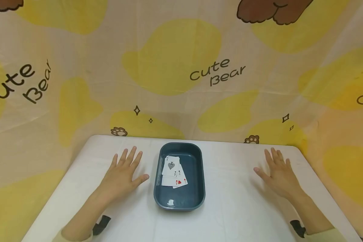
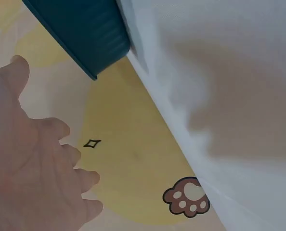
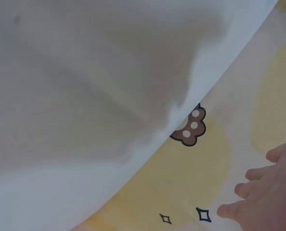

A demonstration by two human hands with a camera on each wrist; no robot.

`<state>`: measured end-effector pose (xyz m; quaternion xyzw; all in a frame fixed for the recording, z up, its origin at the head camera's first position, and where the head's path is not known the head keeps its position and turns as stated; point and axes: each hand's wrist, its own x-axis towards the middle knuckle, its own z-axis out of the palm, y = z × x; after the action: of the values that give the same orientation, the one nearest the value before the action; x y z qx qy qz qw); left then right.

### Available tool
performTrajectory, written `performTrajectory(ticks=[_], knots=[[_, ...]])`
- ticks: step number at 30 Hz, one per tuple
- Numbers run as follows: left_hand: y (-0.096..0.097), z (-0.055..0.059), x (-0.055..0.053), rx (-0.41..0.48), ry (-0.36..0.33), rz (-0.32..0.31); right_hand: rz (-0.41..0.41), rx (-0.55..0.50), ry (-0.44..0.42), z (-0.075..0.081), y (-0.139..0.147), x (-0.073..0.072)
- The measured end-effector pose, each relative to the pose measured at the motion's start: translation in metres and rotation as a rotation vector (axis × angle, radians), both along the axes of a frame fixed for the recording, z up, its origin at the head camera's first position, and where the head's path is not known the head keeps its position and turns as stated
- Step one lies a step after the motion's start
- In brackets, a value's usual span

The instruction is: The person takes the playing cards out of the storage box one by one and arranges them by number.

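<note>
Several playing cards [image 1: 170,169] lie face up, overlapping, in the left part of a dark blue rectangular dish [image 1: 195,181]. An ace of spades tops the pile, and red heart cards show at its lower end. To the left of the dish, my left hand [image 1: 121,174] is held over the table with its fingers spread, holding nothing. My right hand [image 1: 279,176] hovers farther off on the right side, fingers extended and likewise holding nothing. In the left wrist view, the dish's ribbed outer wall [image 2: 102,43] appears beyond the left thumb.
The dish stands on a white-covered table [image 1: 227,188] with rounded far corners. Behind the far edge hangs a yellow-and-cream cloth [image 1: 169,67] printed with "Cute Bear", paw prints and stars. A black wrist strap [image 1: 101,225] shows at the left forearm, another strap [image 1: 297,228] at the right.
</note>
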<state>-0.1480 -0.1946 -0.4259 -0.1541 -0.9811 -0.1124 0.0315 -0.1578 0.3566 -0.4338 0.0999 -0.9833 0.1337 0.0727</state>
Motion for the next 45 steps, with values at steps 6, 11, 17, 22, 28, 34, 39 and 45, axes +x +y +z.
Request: performTrajectory(ticks=[6, 11, 17, 22, 28, 34, 39, 45], knots=[[0.008, -0.001, 0.007, 0.018, 0.007, -0.049, 0.019, -0.007, 0.021, 0.003, -0.012, -0.002], [0.018, -0.003, 0.013, 0.013, -0.010, -0.083, 0.031, -0.015, 0.010, 0.004, -0.022, -0.003], [0.029, -0.005, 0.019, 0.016, -0.062, -0.137, 0.047, -0.014, 0.001, 0.007, -0.032, -0.005], [0.034, -0.005, 0.025, 0.044, -0.126, -0.151, 0.058, -0.019, 0.000, 0.008, -0.040, -0.006], [0.039, -0.005, 0.030, 0.068, -0.189, -0.167, 0.067, -0.016, 0.000, 0.007, -0.048, -0.008], [0.042, -0.006, 0.032, 0.085, -0.214, -0.178, 0.087, -0.007, -0.008, 0.009, -0.059, -0.010], [0.044, -0.007, 0.031, 0.086, -0.222, -0.166, 0.103, -0.015, -0.024, 0.011, -0.070, -0.012], [0.044, -0.009, 0.032, 0.099, -0.226, -0.158, 0.124, -0.008, -0.019, 0.010, -0.084, -0.016]])
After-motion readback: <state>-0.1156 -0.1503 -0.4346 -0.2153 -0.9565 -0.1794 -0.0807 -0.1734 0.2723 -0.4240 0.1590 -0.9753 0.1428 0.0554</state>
